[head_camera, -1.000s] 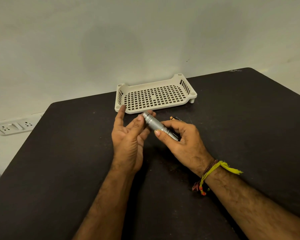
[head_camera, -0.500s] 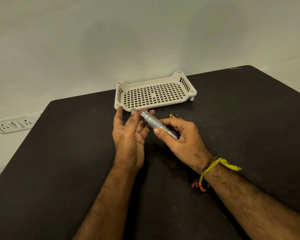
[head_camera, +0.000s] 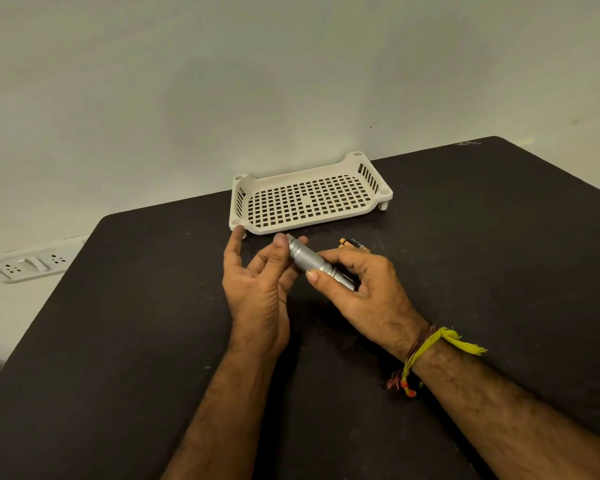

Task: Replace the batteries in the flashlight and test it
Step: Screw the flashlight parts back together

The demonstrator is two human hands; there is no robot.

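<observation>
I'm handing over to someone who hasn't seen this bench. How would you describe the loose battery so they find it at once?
Start at the white perforated tray at the far edge of the dark table. Just in front of its right half, beyond the right hand gripping the silver flashlight, lies the battery. It is small, black with an orange end, lying flat on the tabletop.

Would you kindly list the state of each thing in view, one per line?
flashlight: held off the table, tilted, in the right hand.
left hand: fingers relaxed, fingertips at the flashlight's far end.
battery: lying on the table behind the right hand.
tray: upright on the table, nothing in it.
</observation>
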